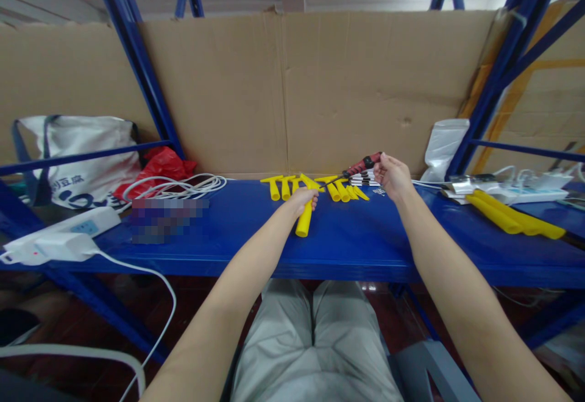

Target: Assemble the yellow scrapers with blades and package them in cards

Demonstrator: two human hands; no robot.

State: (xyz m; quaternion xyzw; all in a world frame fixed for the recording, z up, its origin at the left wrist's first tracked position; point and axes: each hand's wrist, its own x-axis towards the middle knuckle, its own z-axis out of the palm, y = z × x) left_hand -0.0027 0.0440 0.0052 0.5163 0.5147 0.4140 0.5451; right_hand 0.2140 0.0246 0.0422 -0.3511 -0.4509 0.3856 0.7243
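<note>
Over the blue shelf, my left hand [302,200] is closed around a yellow T-shaped plastic piece [303,224], its wide tube end pointing toward me. My right hand [393,176] pinches the end of a screwdriver [363,165] with a dark red and black handle. The screwdriver's thin shaft slants down left, and its tip reaches the yellow piece beside my left fingers; whether it sits inside a screw is too small to tell. Behind, several similar yellow pieces [274,190] stand in a row, with more yellow pieces [340,190] to the right.
Small white packets [365,178] lie behind the screwdriver. At right are long yellow tubes [498,213] and a power strip [532,193]. Another power strip [75,231], coiled white cable [192,187], a red bag [164,167] and a cloth bag [86,155] occupy the left. Cardboard [347,85] walls the back.
</note>
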